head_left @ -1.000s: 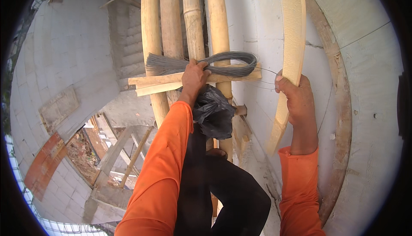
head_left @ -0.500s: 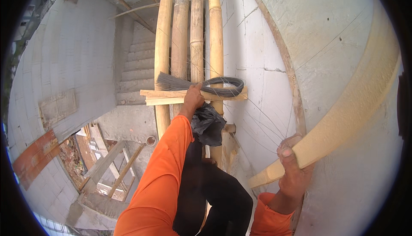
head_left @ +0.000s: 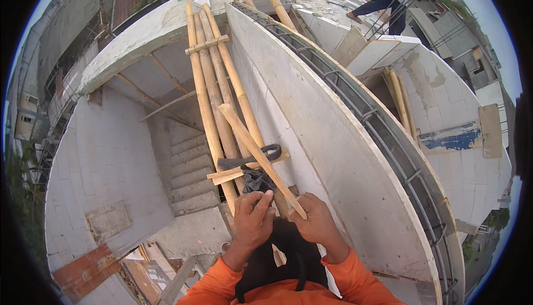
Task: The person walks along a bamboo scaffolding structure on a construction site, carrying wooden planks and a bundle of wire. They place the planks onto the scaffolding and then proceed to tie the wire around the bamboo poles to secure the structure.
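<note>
My right hand (head_left: 315, 220) is closed on the near end of a split bamboo strip (head_left: 256, 152), which points away over the bamboo poles (head_left: 210, 113). Beside it, my left hand (head_left: 253, 220) has thumb and fingers pinched together. What they hold, if anything, is too small to make out. Just beyond my hands a black plastic bag (head_left: 259, 180) lies by a bundle of dark tie wire (head_left: 272, 153). Short split bamboo pieces (head_left: 220, 177) cross the poles under the wire. Farther off, another crosspiece (head_left: 207, 44) spans the poles.
A concrete stairwell (head_left: 191, 166) drops away left of the poles. Along the right runs a grey panel (head_left: 333, 155), with a steel rebar cage (head_left: 383, 133) in the gap behind it. Another person (head_left: 397, 0) stands at the far right. Rubble (head_left: 327, 0) lies on the far slab.
My left hand has left the wire bundle and come back near my body. The bamboo strip has swung from the right to the middle with my right hand. My view has tilted up.
</note>
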The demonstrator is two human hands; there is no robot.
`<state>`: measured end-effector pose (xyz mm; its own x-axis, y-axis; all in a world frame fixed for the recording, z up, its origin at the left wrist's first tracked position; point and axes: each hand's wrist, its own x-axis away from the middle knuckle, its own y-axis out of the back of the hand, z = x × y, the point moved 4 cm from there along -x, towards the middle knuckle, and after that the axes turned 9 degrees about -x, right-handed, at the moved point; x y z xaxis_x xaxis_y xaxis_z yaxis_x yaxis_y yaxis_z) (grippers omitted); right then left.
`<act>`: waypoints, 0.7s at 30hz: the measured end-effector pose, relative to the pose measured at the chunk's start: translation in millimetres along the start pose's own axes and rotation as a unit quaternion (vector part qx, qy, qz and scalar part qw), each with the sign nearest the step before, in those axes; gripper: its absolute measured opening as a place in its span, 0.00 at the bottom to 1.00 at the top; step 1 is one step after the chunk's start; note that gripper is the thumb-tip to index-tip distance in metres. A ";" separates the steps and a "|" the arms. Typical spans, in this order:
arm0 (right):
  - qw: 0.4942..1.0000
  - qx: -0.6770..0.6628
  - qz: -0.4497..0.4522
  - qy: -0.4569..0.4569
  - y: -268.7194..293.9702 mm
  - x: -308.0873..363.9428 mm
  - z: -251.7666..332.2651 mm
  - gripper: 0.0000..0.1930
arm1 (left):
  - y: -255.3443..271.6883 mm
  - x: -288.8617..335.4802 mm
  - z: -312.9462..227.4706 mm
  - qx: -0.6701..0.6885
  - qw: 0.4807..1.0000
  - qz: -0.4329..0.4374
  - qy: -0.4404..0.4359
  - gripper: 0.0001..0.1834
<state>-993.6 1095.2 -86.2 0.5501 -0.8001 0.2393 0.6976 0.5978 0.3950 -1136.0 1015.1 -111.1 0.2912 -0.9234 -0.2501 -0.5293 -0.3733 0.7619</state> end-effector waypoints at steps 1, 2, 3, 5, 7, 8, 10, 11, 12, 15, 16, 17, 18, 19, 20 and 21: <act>1.000 0.002 0.003 0.029 4.3 14.6 12.7 0.06 | 11.1 -11.6 -25.4 -0.029 0.998 0.011 -0.059 0.17; 0.998 0.007 0.003 0.054 9.9 30.4 24.8 0.07 | 13.9 -11.1 -38.5 0.008 0.992 0.076 -0.102 0.19; 0.997 0.014 0.001 0.080 17.4 44.6 36.7 0.07 | 13.3 -11.5 -47.1 0.062 0.983 0.104 -0.138 0.16; 0.996 0.016 -0.011 0.083 38.9 66.6 63.4 0.08 | 21.4 -7.7 -60.0 0.179 0.953 0.198 -0.140 0.09; 0.995 -0.001 -0.018 0.099 58.2 95.7 77.2 0.10 | 42.8 -3.3 -90.2 0.202 0.947 0.210 -0.133 0.07; 0.993 -0.014 -0.025 0.113 69.2 110.4 79.7 0.11 | 52.4 -3.6 -106.7 0.210 0.945 0.218 -0.127 0.06; 0.991 -0.062 -0.038 0.111 83.0 138.5 80.7 0.13 | 66.4 -7.4 -136.6 0.275 0.922 0.214 -0.167 0.05; 0.989 -0.097 -0.038 0.103 88.3 151.1 79.1 0.14 | 73.6 -8.2 -150.1 0.304 0.912 0.207 -0.183 0.05; 0.986 -0.136 -0.033 0.091 90.1 160.1 74.5 0.15 | 72.4 -9.8 -155.4 0.277 0.909 0.221 -0.219 0.06; 0.955 -0.279 -0.041 0.090 101.7 192.5 85.5 0.17 | 78.5 -16.2 -190.5 0.278 0.882 0.272 -0.267 0.10; 0.938 -0.327 -0.049 0.101 104.0 199.4 88.3 0.17 | 80.7 -18.5 -195.3 0.306 0.873 0.289 -0.245 0.10; 0.919 -0.375 -0.057 0.108 102.9 206.8 87.2 0.17 | 86.2 -19.6 -205.8 0.288 0.870 0.296 -0.270 0.10; 0.897 -0.423 -0.064 0.116 102.9 213.6 87.3 0.17 | 92.0 -24.4 -219.2 0.271 0.866 0.301 -0.293 0.10; 0.903 -0.409 -0.076 0.111 106.0 220.3 89.4 0.17 | 96.5 -28.3 -229.1 0.252 0.864 0.303 -0.313 0.09; 0.908 -0.395 -0.088 0.106 112.2 227.1 93.5 0.16 | 98.7 -31.5 -235.1 0.238 0.859 0.308 -0.334 0.10; 0.914 -0.381 -0.100 0.101 118.6 232.7 97.3 0.16 | 101.9 -35.2 -243.6 0.216 0.856 0.308 -0.355 0.10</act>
<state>-827.5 975.0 102.7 0.3963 -0.9176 0.0306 0.8685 0.3638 -0.3367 -1006.0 1031.3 120.9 -0.6260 -0.7210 -0.2971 -0.6975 0.3473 0.6268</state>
